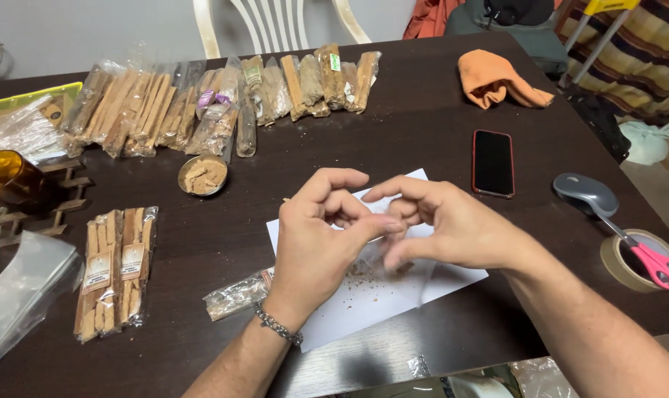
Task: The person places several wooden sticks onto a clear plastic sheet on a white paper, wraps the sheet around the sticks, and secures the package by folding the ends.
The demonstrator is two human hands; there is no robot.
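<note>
My left hand (312,243) and my right hand (452,221) meet fingertip to fingertip above a white sheet of paper (364,306) on the dark wooden table (224,236). Between them they pinch a clear plastic sleeve (415,276), which hangs down over the paper and is hard to make out. A thin wooden stick end (285,200) pokes out beside my left index finger. Brown crumbs (358,273) lie scattered on the paper. A small clear bag of wood chips (235,295) lies by my left wrist, which wears a metal bracelet.
Two packed bundles of wood sticks (113,273) lie at the left, and a long row of similar packs (201,103) lies at the back. Also here: a round tin of chips (203,175), phone (493,162), mouse (585,193), tape roll (620,254) with pink scissors (657,264), and orange cloth (496,77).
</note>
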